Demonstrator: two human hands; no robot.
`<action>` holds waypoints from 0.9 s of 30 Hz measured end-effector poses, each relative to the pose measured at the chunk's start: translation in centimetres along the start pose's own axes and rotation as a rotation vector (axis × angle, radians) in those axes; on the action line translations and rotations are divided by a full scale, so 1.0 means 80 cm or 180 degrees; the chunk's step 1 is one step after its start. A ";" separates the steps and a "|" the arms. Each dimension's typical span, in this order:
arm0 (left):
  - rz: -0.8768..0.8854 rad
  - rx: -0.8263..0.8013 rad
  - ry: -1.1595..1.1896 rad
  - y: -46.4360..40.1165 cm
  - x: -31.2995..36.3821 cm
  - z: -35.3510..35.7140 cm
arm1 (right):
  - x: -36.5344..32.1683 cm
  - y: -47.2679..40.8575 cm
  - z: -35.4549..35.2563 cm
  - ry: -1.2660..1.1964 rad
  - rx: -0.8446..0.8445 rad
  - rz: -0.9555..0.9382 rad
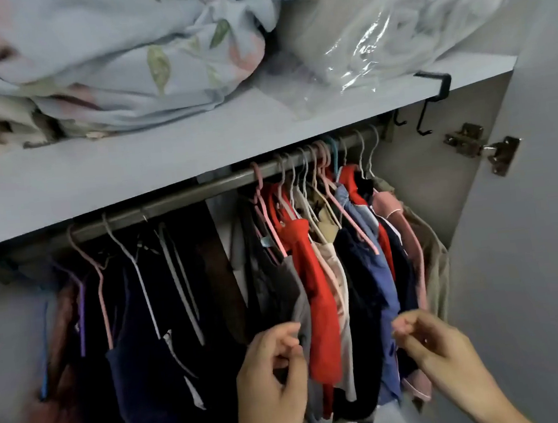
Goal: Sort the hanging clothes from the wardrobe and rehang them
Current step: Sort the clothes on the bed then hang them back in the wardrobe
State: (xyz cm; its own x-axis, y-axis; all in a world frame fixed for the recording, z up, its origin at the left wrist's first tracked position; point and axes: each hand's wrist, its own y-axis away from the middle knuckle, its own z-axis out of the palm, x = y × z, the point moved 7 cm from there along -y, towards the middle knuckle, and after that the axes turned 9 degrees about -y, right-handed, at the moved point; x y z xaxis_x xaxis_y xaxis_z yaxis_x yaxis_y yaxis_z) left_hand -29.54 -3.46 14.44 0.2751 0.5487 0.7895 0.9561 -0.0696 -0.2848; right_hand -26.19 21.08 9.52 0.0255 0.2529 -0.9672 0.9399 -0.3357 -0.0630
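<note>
While a crowded bunch of hanging clothes fills the right half of the wardrobe rail, a person reaches in with both hands at the garments' lower edges, apparently picking out pieces to sort. The left hand has its fingers curled, seemingly pinching the edge of a grey garment beside a red top; the right hand curls loosely against the blue and dark pieces, though whether it has hold of cloth cannot be told. Doing this well probably means parting the bunch first, then lifting one hanger hook straight off the rail rather than tugging the hem. Folded bedding sits on the shelf above.
</note>
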 end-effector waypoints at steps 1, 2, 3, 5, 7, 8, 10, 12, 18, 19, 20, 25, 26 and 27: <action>0.0046 -0.0092 -0.0074 0.006 0.010 0.012 | -0.003 0.005 -0.011 -0.0001 -0.0007 -0.0052; 0.0100 -0.0168 -0.0126 0.012 0.021 0.022 | -0.008 0.009 -0.021 0.0003 -0.0004 -0.0112; 0.0137 -0.0227 -0.0144 0.019 0.033 0.033 | -0.012 0.015 -0.033 0.0000 0.0009 -0.0171; 0.0179 -0.0334 -0.0144 0.032 0.059 0.056 | -0.017 0.028 -0.063 -0.0012 0.0035 -0.0257; 0.0289 -0.0338 -0.0180 0.047 0.089 0.077 | -0.017 0.042 -0.099 -0.0005 0.0081 -0.0305; 0.0350 -0.0329 -0.0188 0.056 0.106 0.088 | -0.018 0.049 -0.118 0.0009 0.0105 -0.0336; 0.0483 -0.0380 -0.0196 0.077 0.140 0.115 | -0.021 0.066 -0.159 0.0054 0.0125 -0.0410; 0.0654 -0.0468 -0.0257 0.100 0.173 0.147 | -0.025 0.086 -0.199 0.0105 0.0125 -0.0484; 0.0943 -0.0390 -0.0241 0.162 0.281 0.219 | -0.061 0.134 -0.320 0.0582 0.0171 -0.1059; 0.0976 -0.0377 -0.0233 0.169 0.298 0.226 | -0.072 0.142 -0.336 0.0659 0.0177 -0.1216; 0.1018 -0.0376 -0.0249 0.174 0.315 0.233 | -0.086 0.151 -0.352 0.0697 0.0209 -0.1413; 0.1220 -0.0299 -0.0469 0.190 0.393 0.250 | -0.179 0.225 -0.455 0.0706 0.1751 -0.2878; 0.1267 -0.0253 -0.0534 0.192 0.408 0.251 | -0.186 0.228 -0.476 0.0692 0.2103 -0.2832; 0.1315 -0.0214 -0.0593 0.194 0.422 0.251 | -0.190 0.224 -0.494 0.0575 0.2226 -0.2560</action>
State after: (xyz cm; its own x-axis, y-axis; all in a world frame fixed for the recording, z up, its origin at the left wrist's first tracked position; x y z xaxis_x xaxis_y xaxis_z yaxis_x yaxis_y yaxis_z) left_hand -7.46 30.67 25.74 0.6177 0.6036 0.5041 0.7761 -0.3647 -0.5144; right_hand 3.71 47.10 32.82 -0.4085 0.7412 -0.5326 0.3023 -0.4408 -0.8452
